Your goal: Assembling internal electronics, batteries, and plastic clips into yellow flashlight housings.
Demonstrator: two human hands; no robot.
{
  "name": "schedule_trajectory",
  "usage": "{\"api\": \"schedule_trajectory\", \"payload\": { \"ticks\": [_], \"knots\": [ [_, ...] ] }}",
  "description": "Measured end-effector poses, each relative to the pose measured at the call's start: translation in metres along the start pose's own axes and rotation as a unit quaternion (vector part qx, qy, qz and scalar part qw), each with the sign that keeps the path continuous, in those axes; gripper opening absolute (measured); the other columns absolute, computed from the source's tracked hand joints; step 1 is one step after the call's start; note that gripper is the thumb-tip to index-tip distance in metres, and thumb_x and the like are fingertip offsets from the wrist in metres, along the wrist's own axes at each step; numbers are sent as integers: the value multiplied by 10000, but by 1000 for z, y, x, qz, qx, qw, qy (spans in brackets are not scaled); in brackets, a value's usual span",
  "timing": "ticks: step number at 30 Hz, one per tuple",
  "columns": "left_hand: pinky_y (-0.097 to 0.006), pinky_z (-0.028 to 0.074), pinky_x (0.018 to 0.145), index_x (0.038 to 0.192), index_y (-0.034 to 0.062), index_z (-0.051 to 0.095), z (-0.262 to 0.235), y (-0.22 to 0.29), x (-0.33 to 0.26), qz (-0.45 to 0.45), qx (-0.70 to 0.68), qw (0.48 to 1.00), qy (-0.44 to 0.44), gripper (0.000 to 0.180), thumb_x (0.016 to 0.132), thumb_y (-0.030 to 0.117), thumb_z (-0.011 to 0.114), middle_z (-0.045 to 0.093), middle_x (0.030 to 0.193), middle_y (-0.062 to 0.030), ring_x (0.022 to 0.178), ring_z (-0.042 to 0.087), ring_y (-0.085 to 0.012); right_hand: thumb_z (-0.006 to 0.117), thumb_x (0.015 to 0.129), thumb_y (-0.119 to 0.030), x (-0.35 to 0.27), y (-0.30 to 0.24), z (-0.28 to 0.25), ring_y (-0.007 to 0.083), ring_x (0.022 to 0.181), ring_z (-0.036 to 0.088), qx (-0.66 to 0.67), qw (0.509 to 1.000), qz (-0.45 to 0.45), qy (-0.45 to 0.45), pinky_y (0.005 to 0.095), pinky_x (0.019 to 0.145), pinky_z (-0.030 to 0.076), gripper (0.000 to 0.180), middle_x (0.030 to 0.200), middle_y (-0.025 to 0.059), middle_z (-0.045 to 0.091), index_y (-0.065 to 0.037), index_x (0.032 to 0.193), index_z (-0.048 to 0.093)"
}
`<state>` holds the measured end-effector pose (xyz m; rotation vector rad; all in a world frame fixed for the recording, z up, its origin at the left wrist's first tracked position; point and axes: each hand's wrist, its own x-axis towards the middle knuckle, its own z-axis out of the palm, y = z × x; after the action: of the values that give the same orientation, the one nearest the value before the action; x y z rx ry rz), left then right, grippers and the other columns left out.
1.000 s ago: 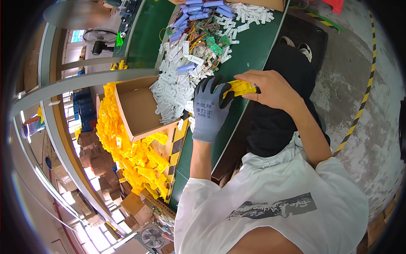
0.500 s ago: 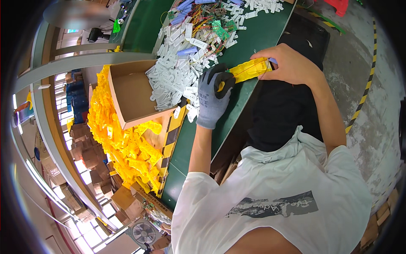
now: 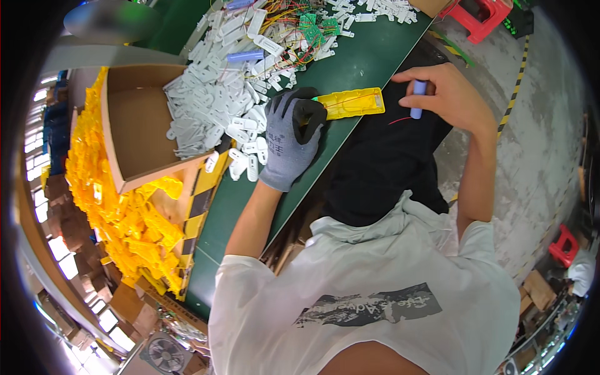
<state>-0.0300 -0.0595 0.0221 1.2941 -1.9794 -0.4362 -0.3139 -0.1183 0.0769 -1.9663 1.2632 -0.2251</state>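
Observation:
My left hand [image 3: 290,140], in a grey glove with black fingertips, grips one end of a long yellow plastic case [image 3: 351,103] held flat over the edge of the green table [image 3: 369,62]. My bare right hand [image 3: 447,97] is a short way to the right of the case and pinches a small lilac cylindrical cell [image 3: 417,100] upright between thumb and fingers. A thin red wire runs from the case toward my right hand.
A heap of white plastic parts [image 3: 225,106] covers the table beside an open cardboard box [image 3: 140,125]. Green circuit boards with coloured wires [image 3: 312,28] lie farther back. A pile of yellow cases [image 3: 125,219] lies to the left. Red stools [image 3: 484,15] stand on the floor.
My right hand has let go of the yellow case and moved right, now holding a lilac cell. My left hand keeps the case, which now lies more level.

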Motion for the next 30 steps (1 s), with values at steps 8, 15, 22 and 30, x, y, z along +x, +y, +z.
{"api": "schedule_trajectory", "payload": {
  "ticks": [8,15,22,30],
  "knots": [
    [-430,393,854,864,79,572,4,-2,-2,-23,8,999,25,195,699,68,674,604,1021,-107,949,539,-322,715,782,-54,40,-25,74,129,856,652,331,920,-177,113,237,753,504,254,955,83,684,-49,1034,680],
    [-426,423,799,814,62,564,3,-1,-1,-14,-14,998,64,194,668,4,678,606,967,-132,912,552,-340,746,724,-61,46,-22,79,209,907,622,151,956,-200,154,293,766,493,275,1003,83,670,-103,994,712],
    [-449,416,888,817,100,558,3,-5,-8,-43,-10,998,42,244,630,75,714,590,1012,-98,934,548,-308,731,699,-6,45,-18,78,217,893,617,79,951,-266,141,315,783,483,296,912,47,683,-96,980,714],
    [-448,420,905,841,105,580,1,-4,-7,-37,-13,998,41,266,621,81,727,589,1006,-87,955,552,-296,748,659,-5,39,-13,84,235,929,617,26,940,-303,153,339,795,490,330,1062,19,655,-128,964,720]
  ]
}}
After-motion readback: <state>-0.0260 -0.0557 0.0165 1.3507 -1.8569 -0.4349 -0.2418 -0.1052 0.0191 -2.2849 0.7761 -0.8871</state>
